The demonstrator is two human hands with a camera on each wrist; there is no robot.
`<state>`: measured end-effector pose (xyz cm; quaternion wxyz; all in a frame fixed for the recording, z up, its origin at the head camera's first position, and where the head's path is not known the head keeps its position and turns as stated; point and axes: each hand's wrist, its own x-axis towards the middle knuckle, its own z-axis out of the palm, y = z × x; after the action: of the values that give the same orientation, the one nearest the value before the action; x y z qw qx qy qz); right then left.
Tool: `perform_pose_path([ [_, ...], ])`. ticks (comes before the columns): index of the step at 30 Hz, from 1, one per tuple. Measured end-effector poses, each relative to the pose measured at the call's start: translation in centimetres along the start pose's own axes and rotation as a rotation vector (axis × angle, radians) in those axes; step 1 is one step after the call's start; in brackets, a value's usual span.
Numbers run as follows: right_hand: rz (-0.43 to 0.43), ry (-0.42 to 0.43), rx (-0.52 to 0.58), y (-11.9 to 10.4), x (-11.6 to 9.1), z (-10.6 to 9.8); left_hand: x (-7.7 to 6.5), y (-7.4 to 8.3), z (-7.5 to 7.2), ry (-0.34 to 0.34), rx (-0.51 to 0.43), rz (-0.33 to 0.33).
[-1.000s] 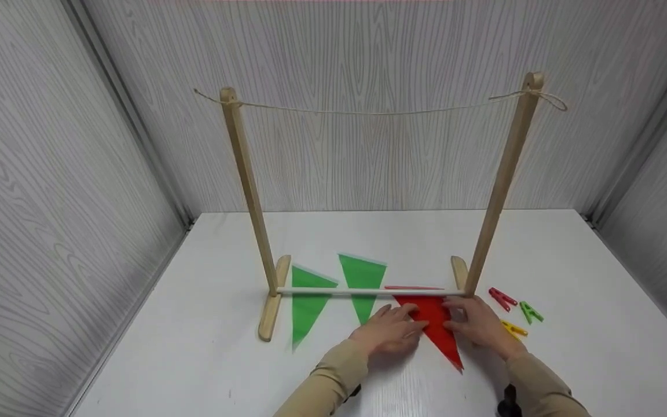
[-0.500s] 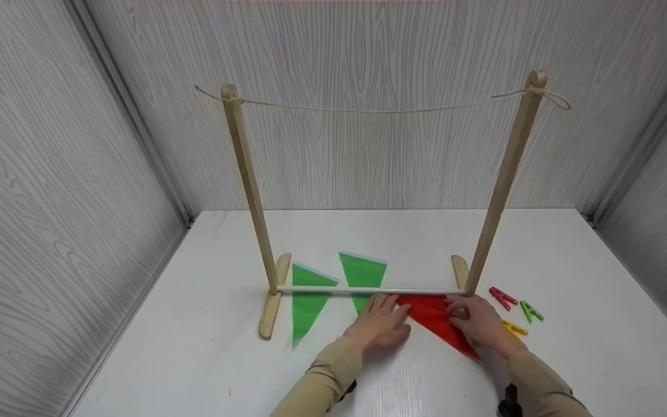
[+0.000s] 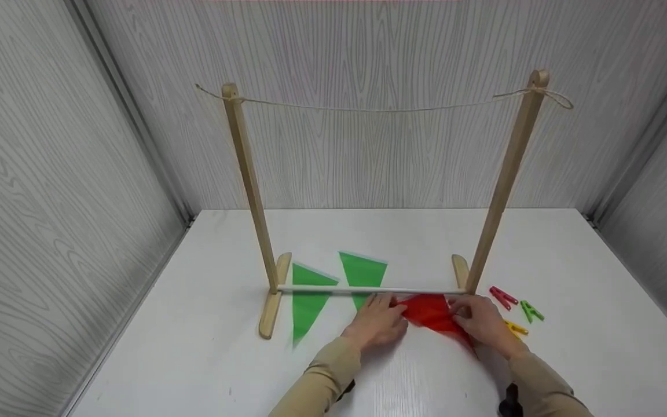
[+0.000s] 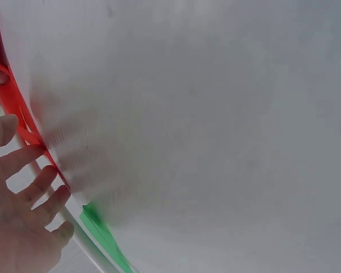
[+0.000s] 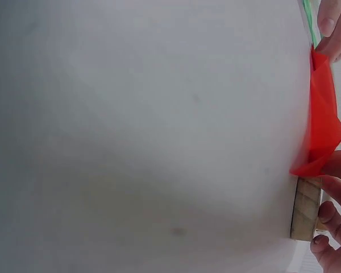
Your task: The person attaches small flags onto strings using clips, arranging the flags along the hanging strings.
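Note:
A red triangular pennant [image 3: 427, 311] lies creased in front of the stand's crossbar, its lower part blurred. My right hand [image 3: 483, 325] pinches its right side; in the right wrist view the red cloth [image 5: 324, 114] bunches at those fingers, beside a wooden foot [image 5: 306, 210]. My left hand [image 3: 377, 321] touches the pennant's left end. In the left wrist view its fingers [image 4: 41, 185] are spread, with thumb and forefinger apart near the red edge. Left of it lie two green pennants, one at the far left [image 3: 309, 301] and one [image 3: 362, 271] partly covered by the left hand.
A wooden stand has a left post [image 3: 246, 179], a right post [image 3: 507, 179] and a white crossbar [image 3: 403, 290] low between them. A string [image 3: 368, 110] spans the post tops. Red [image 3: 503, 297], green [image 3: 531, 311] and yellow [image 3: 516, 328] clothespins lie at right.
My left hand has shifted left and away to the pennant's left end. The red pennant's tip has swung right, and its left part has creased and risen. The right hand has barely moved.

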<state>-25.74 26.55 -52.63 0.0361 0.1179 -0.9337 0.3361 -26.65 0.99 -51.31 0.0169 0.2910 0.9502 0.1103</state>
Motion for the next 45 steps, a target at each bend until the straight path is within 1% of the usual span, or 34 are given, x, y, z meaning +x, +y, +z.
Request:
perform_pose_path([
  [3, -0.005, 0.003, 0.008, 0.0, 0.1, -0.1, 0.0, -0.1, 0.0, 0.07, 0.011, 0.019],
  [6, 0.004, -0.001, 0.012, 0.0, 0.0, -0.1, -0.1, -0.1, 0.0, 0.124, 0.006, 0.013],
  [12, 0.038, 0.005, 0.023, -0.1, -0.1, 0.0, -0.3, -0.2, -0.2, 0.206, 0.0, 0.004],
  [16, 0.051, 0.001, 0.038, -0.2, -0.1, 0.0, -0.3, -0.2, -0.2, 0.231, 0.0, -0.01],
  [18, 0.051, 0.001, 0.042, -0.1, 0.0, 0.0, -0.4, -0.2, -0.2, 0.245, 0.016, -0.015],
  [21, 0.053, 0.004, 0.043, -0.1, -0.1, 0.0, -0.4, -0.2, 0.0, 0.275, 0.031, -0.01],
  [23, 0.058, 0.001, 0.05, -0.1, -0.2, 0.0, -0.5, -0.3, 0.1, 0.307, 0.039, 0.004],
  [26, 0.075, -0.005, 0.065, -0.3, -0.2, -0.1, -0.5, -0.3, 0.2, 0.319, 0.015, 0.007],
  [28, 0.086, -0.003, 0.071, -0.3, -0.2, -0.1, -0.5, -0.4, 0.1, 0.306, -0.031, -0.005],
  [31, 0.096, 0.009, 0.069, -0.4, -0.2, -0.2, -0.4, -0.4, 0.0, 0.259, -0.143, -0.041],
  [34, 0.097, 0.029, 0.072, -0.4, -0.2, -0.2, -0.2, -0.5, -0.3, 0.209, -0.31, -0.086],
  [37, 0.087, 0.064, 0.092, -0.3, 0.0, -0.1, 0.0, -0.6, -0.5, 0.181, -0.462, -0.132],
  [39, 0.075, 0.096, 0.112, -0.2, 0.2, -0.1, 0.2, -0.7, -0.6, 0.18, -0.543, -0.157],
  [42, 0.075, 0.138, 0.151, -0.3, 0.4, -0.1, 0.5, -0.8, -0.8, 0.185, -0.625, -0.191],
  [45, 0.097, 0.143, 0.177, -0.4, 0.5, -0.2, 0.8, -0.9, -0.9, 0.205, -0.686, -0.202],
])
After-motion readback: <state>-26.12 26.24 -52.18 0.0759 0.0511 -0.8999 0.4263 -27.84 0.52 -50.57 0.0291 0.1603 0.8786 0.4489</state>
